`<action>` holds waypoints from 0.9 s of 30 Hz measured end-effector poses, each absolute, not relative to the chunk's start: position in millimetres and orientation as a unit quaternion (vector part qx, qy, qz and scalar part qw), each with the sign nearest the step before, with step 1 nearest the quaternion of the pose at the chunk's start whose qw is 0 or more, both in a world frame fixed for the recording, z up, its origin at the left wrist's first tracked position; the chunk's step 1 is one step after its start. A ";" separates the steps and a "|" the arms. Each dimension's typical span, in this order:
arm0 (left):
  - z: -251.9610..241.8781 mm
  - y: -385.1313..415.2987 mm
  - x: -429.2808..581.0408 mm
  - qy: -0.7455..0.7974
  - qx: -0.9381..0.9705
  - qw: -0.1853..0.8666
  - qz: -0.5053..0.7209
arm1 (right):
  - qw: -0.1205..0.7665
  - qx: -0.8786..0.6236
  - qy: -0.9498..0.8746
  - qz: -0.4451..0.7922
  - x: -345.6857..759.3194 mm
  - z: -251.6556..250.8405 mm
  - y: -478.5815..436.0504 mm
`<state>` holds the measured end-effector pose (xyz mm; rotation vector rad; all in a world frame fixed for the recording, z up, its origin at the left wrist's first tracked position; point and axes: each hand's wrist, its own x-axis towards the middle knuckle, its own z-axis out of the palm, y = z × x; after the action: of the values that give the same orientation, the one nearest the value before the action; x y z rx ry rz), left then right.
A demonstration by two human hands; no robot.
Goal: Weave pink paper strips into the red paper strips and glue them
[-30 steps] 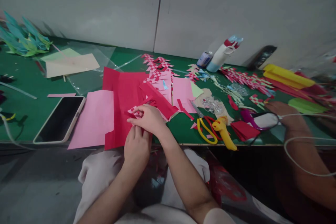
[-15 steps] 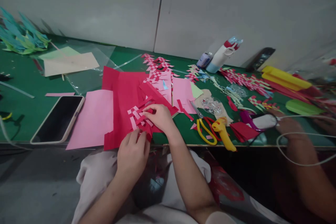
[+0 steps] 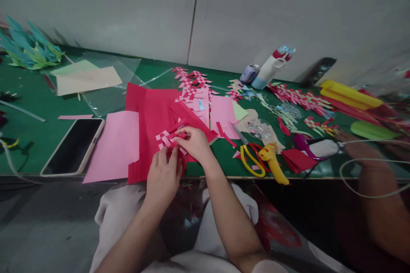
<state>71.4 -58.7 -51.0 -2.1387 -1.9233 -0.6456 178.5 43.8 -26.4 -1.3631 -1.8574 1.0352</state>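
Note:
A small weave of pink and red paper strips (image 3: 164, 137) lies on a large red paper sheet (image 3: 153, 108), near the table's front edge. My left hand (image 3: 164, 175) is at its near side, fingers bent over and closed on the edge of the weave; the fingertips are partly hidden. From the right, my right hand (image 3: 194, 143) reaches in with thumb and forefinger pinched together on a strip at the weave's right side. Loose red strips (image 3: 226, 135) lie to the right, beside a pink sheet (image 3: 223, 111). More finished pink-and-red weaves (image 3: 191, 80) lie behind.
A phone (image 3: 73, 147) and a pink sheet (image 3: 115, 145) lie left. Scissors (image 3: 253, 160), a yellow glue gun (image 3: 273, 164) and a folded red paper (image 3: 297, 160) are at right. A bottle (image 3: 269, 70) and can (image 3: 249, 73) stand behind. Another person's arm (image 3: 368, 166) is far right.
My left hand has shifted slightly up and forward onto the weave's near edge. My right hand keeps its pinch in nearly the same spot. The view has moved slightly.

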 end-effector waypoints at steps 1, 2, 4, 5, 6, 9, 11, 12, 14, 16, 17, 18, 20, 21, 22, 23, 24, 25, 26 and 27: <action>-51.2 -58.0 71.6 -0.649 -0.721 0.104 -0.221 | 0.311 -0.509 -0.694 0.402 178.5 -26.9 43.8; -51.3 -57.4 71.7 -0.648 -0.720 0.113 -0.224 | 0.320 -0.506 -0.687 0.411 179.0 -27.3 43.8; -51.6 -56.7 71.6 -0.645 -0.719 0.124 -0.228 | 0.334 -0.505 -0.678 0.418 182.0 -27.2 43.5; -52.0 -56.7 71.4 -0.645 -0.718 0.127 -0.229 | 0.336 -0.507 -0.677 0.414 184.5 -26.5 43.0; -52.5 -56.8 71.0 -0.645 -0.718 0.128 -0.230 | 0.330 -0.511 -0.681 0.407 187.4 -25.4 42.0; -54.6 -57.7 69.6 -0.640 -0.721 0.127 -0.233 | 0.276 -0.522 -0.720 0.364 195.8 -21.5 36.7; -55.5 -58.3 68.8 -0.633 -0.727 0.128 -0.233 | 0.236 -0.528 -0.753 0.314 198.8 -20.3 32.3; -55.7 -58.5 68.6 -0.631 -0.729 0.129 -0.233 | 0.222 -0.528 -0.768 0.287 199.1 -20.6 30.3; -55.7 -58.4 68.8 -0.632 -0.727 0.131 -0.235 | 0.202 -0.524 -0.791 0.242 198.1 -22.4 27.5; -55.6 -57.9 69.3 -0.635 -0.723 0.134 -0.238 | 0.192 -0.522 -0.802 0.218 196.5 -24.5 26.5; -55.6 -57.6 69.5 -0.636 -0.721 0.134 -0.239 | 0.191 -0.520 -0.805 0.213 195.9 -25.1 26.4; -55.8 -57.3 69.7 -0.635 -0.722 0.133 -0.241 | 0.192 -0.518 -0.806 0.212 195.8 -25.2 26.5; -56.5 -57.1 69.5 -0.633 -0.723 0.131 -0.243 | 0.192 -0.510 -0.809 0.219 196.4 -24.0 26.8; -57.0 -57.2 69.2 -0.632 -0.724 0.129 -0.244 | 0.191 -0.506 -0.811 0.223 197.0 -23.0 26.9; -57.5 -57.3 68.9 -0.631 -0.725 0.129 -0.245 | 0.189 -0.504 -0.812 0.223 197.6 -21.9 26.9; -57.9 -57.6 68.5 -0.630 -0.725 0.128 -0.246 | 0.186 -0.504 -0.814 0.219 198.0 -20.9 26.8; -58.3 -57.8 68.1 -0.630 -0.726 0.128 -0.246 | 0.184 -0.504 -0.817 0.212 198.3 -20.3 26.8; -58.4 -58.1 67.9 -0.630 -0.725 0.126 -0.246 | 0.184 -0.505 -0.818 0.203 198.4 -20.0 26.8; -58.4 -58.5 67.8 -0.631 -0.725 0.124 -0.246 | 0.186 -0.506 -0.819 0.195 198.2 -20.1 27.0; -58.1 -58.8 67.8 -0.633 -0.725 0.120 -0.244 | 0.193 -0.506 -0.820 0.188 198.0 -20.4 27.3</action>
<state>67.8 -58.8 -58.1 -2.1190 -1.8484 -0.7139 198.0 27.3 -20.4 -1.4193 -2.2997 0.5280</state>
